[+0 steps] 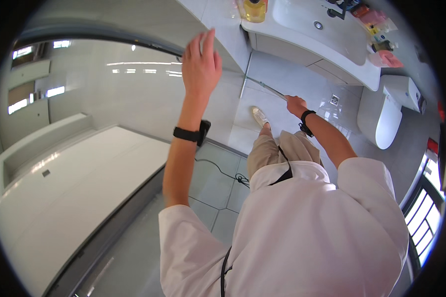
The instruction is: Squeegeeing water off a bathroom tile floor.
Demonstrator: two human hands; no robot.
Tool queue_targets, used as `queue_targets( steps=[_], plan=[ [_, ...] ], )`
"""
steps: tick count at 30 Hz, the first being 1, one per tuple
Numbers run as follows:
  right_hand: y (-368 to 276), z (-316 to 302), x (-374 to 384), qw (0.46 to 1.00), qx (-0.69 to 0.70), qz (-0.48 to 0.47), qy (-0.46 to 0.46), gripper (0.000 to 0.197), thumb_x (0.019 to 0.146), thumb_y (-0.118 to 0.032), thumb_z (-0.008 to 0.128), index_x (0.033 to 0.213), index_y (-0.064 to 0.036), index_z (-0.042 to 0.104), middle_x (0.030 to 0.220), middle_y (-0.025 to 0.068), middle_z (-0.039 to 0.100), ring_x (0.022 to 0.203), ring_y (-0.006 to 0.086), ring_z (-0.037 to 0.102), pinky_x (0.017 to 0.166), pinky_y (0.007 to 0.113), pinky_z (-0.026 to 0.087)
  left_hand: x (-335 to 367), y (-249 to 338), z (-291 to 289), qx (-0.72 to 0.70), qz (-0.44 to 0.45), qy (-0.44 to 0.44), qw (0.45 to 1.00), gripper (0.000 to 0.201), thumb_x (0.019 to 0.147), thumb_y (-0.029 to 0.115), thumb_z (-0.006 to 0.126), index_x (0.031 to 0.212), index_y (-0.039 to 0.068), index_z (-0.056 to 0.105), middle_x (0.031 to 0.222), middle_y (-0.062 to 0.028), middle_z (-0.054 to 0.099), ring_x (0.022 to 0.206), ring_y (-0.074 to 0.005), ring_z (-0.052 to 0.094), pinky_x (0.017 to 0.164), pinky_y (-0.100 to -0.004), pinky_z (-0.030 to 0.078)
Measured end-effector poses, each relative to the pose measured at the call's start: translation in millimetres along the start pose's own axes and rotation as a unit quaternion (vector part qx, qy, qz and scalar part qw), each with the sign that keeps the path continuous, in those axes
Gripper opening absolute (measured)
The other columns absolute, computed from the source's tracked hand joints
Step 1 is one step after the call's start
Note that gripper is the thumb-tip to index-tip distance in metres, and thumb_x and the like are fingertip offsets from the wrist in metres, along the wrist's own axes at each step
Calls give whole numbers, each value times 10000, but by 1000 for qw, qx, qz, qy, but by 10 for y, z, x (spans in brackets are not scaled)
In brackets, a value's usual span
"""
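My right hand point(296, 105) is closed around a thin light-coloured pole point(267, 87). At the pole's far end, a narrow straight bar point(244, 85) lies by the foot of the wall, next to the sink cabinet; I cannot tell if the tool is a mop or a squeegee. My left hand point(201, 64) is raised with its fingers stretched out and holds nothing. It is nearest to the dark top rail point(148, 46) of a glossy panel; whether it touches the rail cannot be seen. Both wrists wear black straps, the left one with a dark device.
Ahead stands a white washbasin point(302, 22) with bottles along its rim. A white toilet point(381, 116) is at the right, beyond a floor drain point(334, 100). To the left is a white tub-like ledge point(99, 173). A black cable point(223, 171) lies on the floor by my legs.
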State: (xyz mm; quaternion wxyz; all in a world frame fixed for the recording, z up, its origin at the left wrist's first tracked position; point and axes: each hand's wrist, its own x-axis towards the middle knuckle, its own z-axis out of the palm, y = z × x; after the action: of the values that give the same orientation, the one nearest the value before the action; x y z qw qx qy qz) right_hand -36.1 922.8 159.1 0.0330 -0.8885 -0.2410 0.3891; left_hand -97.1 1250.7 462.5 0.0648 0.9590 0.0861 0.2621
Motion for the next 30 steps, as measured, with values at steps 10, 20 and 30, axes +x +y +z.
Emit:
queue_targets(
  steps=[10, 20, 30],
  plan=[
    [1361, 713, -1449, 954, 132, 251, 92, 311, 830, -278, 567, 1132, -228, 619, 1041, 114, 649, 985, 320, 610, 827, 428, 500, 1748, 480, -968, 167, 276, 270, 907, 372, 731, 144, 605, 1088, 246, 610, 1154, 27, 567, 1110, -229, 515, 920, -501, 379],
    [2255, 2751, -3320, 832, 373, 352, 211, 296, 811, -262, 593, 1051, -96, 646, 965, 191, 649, 914, 378, 605, 790, 432, 487, 1980, 1040, -1476, 269, 340, 246, 867, 390, 761, 122, 568, 1140, 215, 577, 1202, 23, 556, 1180, -219, 487, 986, -546, 324],
    [1819, 3571, -3432, 788, 409, 363, 284, 277, 797, -282, 567, 959, -74, 652, 966, 197, 638, 898, 385, 593, 788, 451, 483, 2045, 1880, -2637, 267, 308, 443, 798, 360, 794, 142, 556, 1148, 208, 573, 1234, 26, 542, 1197, -222, 475, 1004, -531, 333]
  ],
)
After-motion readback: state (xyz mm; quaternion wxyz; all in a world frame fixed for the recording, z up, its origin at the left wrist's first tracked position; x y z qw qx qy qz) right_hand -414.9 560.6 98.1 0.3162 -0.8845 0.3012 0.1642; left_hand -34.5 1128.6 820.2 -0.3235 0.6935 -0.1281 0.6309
